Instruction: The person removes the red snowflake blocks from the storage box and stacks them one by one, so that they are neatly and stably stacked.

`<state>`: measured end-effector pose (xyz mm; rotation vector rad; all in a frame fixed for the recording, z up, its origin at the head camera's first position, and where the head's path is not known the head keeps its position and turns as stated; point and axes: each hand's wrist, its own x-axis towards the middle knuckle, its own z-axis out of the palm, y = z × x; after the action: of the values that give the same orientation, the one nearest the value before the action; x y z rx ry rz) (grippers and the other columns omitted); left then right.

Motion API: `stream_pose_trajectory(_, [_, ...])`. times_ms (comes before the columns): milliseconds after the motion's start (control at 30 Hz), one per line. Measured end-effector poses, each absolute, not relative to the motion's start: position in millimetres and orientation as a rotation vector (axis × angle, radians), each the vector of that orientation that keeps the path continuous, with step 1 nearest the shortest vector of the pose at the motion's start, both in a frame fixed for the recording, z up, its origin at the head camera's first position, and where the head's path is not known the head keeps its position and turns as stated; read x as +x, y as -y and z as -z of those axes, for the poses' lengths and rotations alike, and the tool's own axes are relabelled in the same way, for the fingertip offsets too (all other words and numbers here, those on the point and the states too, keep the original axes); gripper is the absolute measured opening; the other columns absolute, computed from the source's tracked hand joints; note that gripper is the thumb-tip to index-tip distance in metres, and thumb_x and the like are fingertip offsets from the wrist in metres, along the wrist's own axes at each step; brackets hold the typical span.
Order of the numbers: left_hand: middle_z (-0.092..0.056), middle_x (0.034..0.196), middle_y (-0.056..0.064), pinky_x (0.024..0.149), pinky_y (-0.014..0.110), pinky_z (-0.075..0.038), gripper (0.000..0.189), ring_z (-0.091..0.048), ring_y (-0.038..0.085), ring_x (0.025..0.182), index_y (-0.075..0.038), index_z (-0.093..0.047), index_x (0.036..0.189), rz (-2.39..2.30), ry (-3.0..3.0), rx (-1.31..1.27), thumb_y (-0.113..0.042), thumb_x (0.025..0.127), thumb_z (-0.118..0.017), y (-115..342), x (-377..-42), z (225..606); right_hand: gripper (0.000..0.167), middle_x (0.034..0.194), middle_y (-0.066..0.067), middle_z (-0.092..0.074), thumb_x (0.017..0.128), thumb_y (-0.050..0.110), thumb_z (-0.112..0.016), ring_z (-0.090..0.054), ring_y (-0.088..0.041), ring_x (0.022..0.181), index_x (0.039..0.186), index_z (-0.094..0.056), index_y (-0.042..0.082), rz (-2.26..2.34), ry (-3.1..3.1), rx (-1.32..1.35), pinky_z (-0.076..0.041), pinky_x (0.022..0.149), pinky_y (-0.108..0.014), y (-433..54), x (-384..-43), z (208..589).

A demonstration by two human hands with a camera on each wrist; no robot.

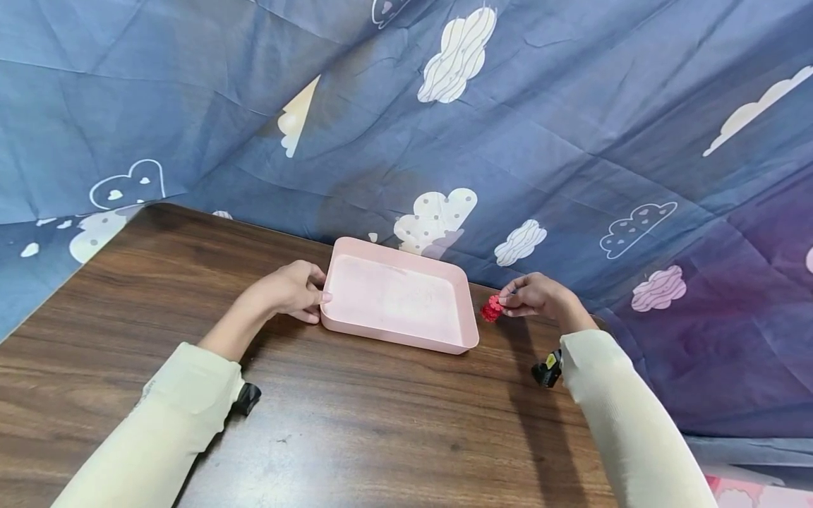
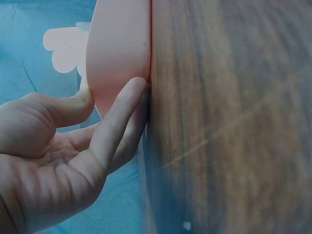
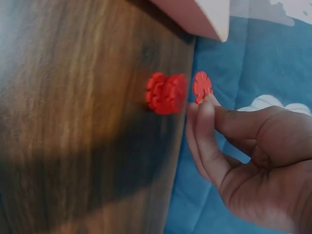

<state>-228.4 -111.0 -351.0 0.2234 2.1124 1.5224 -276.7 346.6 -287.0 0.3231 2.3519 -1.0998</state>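
A shallow pink tray (image 1: 400, 340) lies on the wooden table. My left hand (image 1: 288, 291) holds its left end, the thumb at the rim and the fingers against the outer wall, as the left wrist view also shows. Off the tray's right end, my right hand (image 1: 536, 295) pinches a thin red flower-shaped plastic disc (image 3: 202, 85) between thumb and fingertips. Just beside that disc, a short stack of similar red discs (image 3: 166, 93) rests on the table, apart from the held one in the right wrist view.
The brown wooden table (image 1: 381, 423) runs back to a blue curtain (image 1: 356, 141) printed with clouds, hanging close behind the tray. Dark devices are strapped at both wrists. Something pink and white (image 1: 749, 490) shows at the lower right, beyond the table.
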Motion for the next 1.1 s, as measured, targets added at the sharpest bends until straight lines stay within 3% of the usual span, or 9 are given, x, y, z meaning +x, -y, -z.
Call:
stream_pose_trajectory(333, [-0.064,0.124,0.03,0.083,0.028,-0.071,0.052,-0.07,0.021,0.09,0.018,-0.034,0.153,-1.515,-2.105,0.233,-0.002,0.11,-0.056,114.4,-227.8,352.2,0.012,0.082,0.0,-0.07,0.106,-0.006,-0.059,-0.069,-0.007,0.072,0.116,-0.062,-0.012,1.139,-2.378,0.309,-0.068,0.072,-0.019,-355.0,-271.2,304.6])
stream_pose_trajectory(600, [-0.064,0.124,0.03,0.083,0.029,-0.071,0.053,-0.07,0.021,0.09,0.019,-0.034,0.153,-1.514,-2.105,0.239,-0.002,0.11,-0.056,115.0,-226.8,352.8,0.022,0.082,0.001,-0.066,0.106,0.001,-0.063,-0.065,-0.006,0.074,0.12,-0.059,-0.015,1.015,-2.504,0.263,-0.067,0.071,-0.02,-349.0,-268.1,307.2])
stream_pose_trajectory(800, [-0.065,0.122,0.029,0.082,0.029,-0.071,0.054,-0.07,0.022,0.09,0.018,-0.034,0.154,-1.494,-2.128,0.238,-0.003,0.11,-0.056,117.6,-226.1,351.7,0.027,0.086,-0.011,-0.069,0.109,0.015,-0.063,-0.067,-0.014,0.074,0.116,-0.064,-0.012,0.707,-2.791,0.156,-0.067,0.065,-0.027,-331.9,-259.6,303.3])
stream_pose_trajectory(933, [-0.066,0.117,0.026,0.079,0.029,-0.071,0.052,-0.069,0.022,0.088,0.018,-0.036,0.153,-1.47,-2.155,0.256,-0.003,0.11,-0.056,120.2,-223.2,352.3,0.037,0.102,-0.02,-0.071,0.112,0.03,-0.058,-0.07,-0.028,0.085,0.127,-0.065,-0.003,0.5,-2.908,0.095,-0.067,0.073,-0.04,-317.4,-249.3,305.6])
stream_pose_trajectory(1100, [-0.064,0.116,0.026,0.083,0.034,-0.072,0.054,-0.071,0.027,0.091,0.021,-0.03,0.154,-1.427,-2.22,0.308,-0.003,0.111,-0.052,123.2,-221.2,353.3,0.05,0.131,-0.029,-0.068,0.114,0.037,-0.051,-0.064,-0.049,0.122,0.145,-0.06,0.0,0.158,-3.084,-0.045,-0.059,0.1,-0.064,-297.5,-234.7,310.3])
